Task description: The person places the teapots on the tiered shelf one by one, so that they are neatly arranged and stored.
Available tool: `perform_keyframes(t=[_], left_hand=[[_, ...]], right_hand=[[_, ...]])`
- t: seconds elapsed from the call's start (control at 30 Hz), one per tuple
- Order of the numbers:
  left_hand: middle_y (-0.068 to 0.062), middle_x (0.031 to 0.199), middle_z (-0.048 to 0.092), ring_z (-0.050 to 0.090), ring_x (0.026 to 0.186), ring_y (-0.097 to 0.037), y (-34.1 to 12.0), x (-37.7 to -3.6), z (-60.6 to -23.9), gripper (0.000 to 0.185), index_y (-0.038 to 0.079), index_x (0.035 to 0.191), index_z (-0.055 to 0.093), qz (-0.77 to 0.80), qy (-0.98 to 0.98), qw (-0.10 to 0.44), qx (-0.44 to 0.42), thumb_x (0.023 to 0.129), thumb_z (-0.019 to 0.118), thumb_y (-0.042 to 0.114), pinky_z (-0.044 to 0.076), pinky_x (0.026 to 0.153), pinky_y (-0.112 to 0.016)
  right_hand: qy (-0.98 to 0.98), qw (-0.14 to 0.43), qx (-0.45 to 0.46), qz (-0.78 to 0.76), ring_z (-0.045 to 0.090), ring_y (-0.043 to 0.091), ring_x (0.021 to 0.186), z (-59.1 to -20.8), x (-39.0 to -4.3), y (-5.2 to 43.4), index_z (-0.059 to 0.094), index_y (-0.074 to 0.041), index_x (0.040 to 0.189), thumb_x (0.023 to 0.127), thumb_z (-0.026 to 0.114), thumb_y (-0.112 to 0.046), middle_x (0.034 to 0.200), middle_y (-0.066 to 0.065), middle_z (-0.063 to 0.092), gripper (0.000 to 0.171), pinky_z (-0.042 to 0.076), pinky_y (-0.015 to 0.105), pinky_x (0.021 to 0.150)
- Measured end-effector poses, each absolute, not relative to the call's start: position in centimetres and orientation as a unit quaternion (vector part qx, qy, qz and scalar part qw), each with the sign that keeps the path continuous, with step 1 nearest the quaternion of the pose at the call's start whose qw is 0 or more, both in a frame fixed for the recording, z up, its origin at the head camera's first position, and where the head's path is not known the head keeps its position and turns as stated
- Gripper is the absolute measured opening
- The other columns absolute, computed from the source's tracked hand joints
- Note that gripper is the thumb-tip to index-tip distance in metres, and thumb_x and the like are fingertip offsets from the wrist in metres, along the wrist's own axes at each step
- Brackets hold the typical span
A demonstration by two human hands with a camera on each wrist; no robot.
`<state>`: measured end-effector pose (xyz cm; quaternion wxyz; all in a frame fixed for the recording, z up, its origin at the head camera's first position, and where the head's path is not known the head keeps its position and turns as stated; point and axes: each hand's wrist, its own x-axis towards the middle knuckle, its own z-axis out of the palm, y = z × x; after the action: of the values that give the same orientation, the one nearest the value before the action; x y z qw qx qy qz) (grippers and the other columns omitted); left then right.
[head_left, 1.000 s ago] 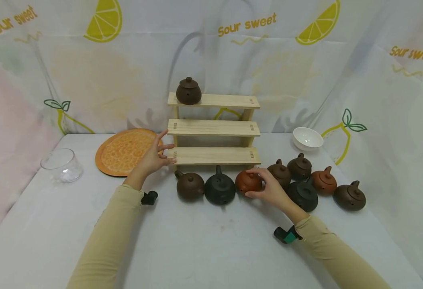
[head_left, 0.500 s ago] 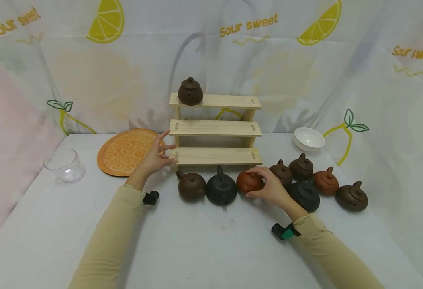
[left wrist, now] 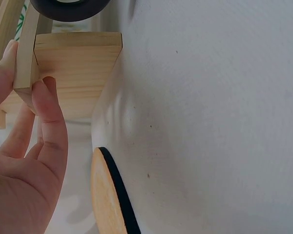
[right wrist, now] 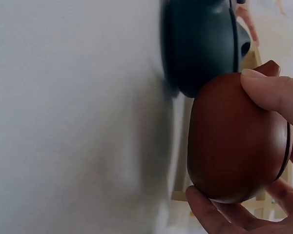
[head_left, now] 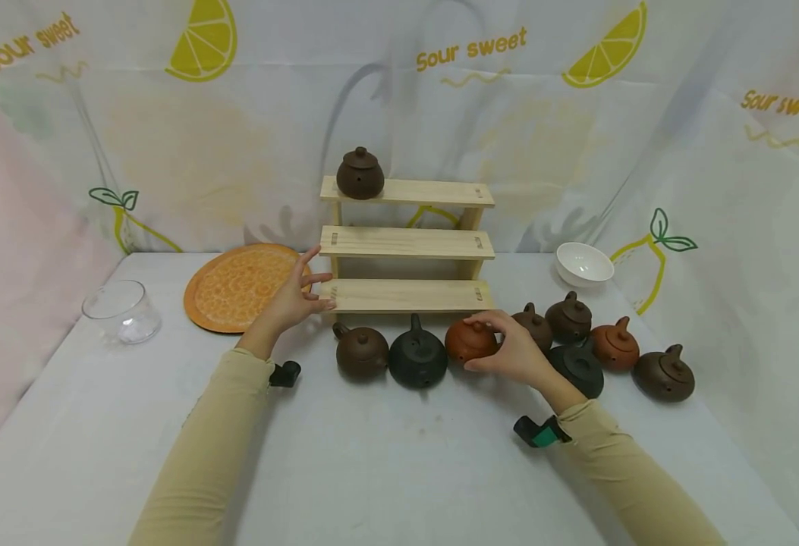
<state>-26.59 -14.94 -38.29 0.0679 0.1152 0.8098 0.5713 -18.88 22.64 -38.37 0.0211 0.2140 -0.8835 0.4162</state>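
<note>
right hand (head_left: 518,355) grips the reddish clay teapot (head_left: 463,349) beside a black teapot (head_left: 416,360); left hand (head_left: 288,305) pinches the tiered wooden stand (head_left: 406,294). a level hold should steady the lid (head_left: 474,332); base contact is unclear.

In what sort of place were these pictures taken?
Probably a tabletop set arranged for recording: a printed cloth hangs behind a white table, which bears a three-tier wooden rack and several teapots.

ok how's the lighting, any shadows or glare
Head: the left sleeve casts a soft shadow on the table; left wrist: no strong glare on the wooden shelf; right wrist: soft sheen on the reddish teapot, blurry shadow on the table.
</note>
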Motion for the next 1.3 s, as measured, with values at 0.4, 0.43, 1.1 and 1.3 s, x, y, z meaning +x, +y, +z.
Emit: perform_keyframes(t=[0.4,0.43,1.1,1.3], left_hand=[[-0.023,0.136,0.044,0.053,0.094,-0.038,-15.0,-26.6,-38.2,0.098,0.029,0.150,0.006,0.570,0.811,0.072,0.112,0.082,0.067,-0.006,0.047,0.070,-0.025],[-0.022,0.136,0.044,0.053,0.093,-0.038,-15.0,-26.6,-38.1,0.098,0.029,0.149,0.006,0.570,0.811,0.072,0.111,0.082,0.067,-0.007,0.047,0.070,-0.025],[-0.020,0.137,0.045,0.053,0.095,-0.038,-15.0,-26.5,-38.2,0.098,0.031,0.149,0.007,0.569,0.813,0.076,0.100,0.082,0.067,-0.006,0.046,0.073,-0.027],[-0.020,0.137,0.044,0.052,0.097,-0.039,-14.9,-26.5,-38.0,0.098,0.031,0.149,0.006,0.572,0.810,0.077,0.103,0.082,0.067,-0.006,0.047,0.074,-0.029]], right_hand=[[-0.878,0.011,0.242,0.413,0.051,0.027,0.104,-35.1,-19.8,22.8,0.059,-0.008,0.120,0.064,0.087,-0.012,0.120,0.010,0.053,0.063,0.045,0.031,0.070],[-0.878,0.008,0.241,0.414,0.051,0.028,0.104,-34.6,-19.6,22.6,0.058,-0.007,0.120,0.064,0.086,-0.011,0.120,0.010,0.053,0.062,0.045,0.032,0.071],[-0.863,-0.010,0.276,0.422,0.051,0.028,0.108,-31.3,-22.4,21.7,0.059,-0.011,0.121,0.065,0.086,-0.013,0.120,0.006,0.052,0.063,0.048,0.039,0.077],[-0.861,-0.015,0.273,0.428,0.051,0.028,0.110,-29.8,-23.5,21.3,0.058,-0.011,0.123,0.066,0.085,-0.013,0.121,0.005,0.051,0.063,0.048,0.033,0.078]])
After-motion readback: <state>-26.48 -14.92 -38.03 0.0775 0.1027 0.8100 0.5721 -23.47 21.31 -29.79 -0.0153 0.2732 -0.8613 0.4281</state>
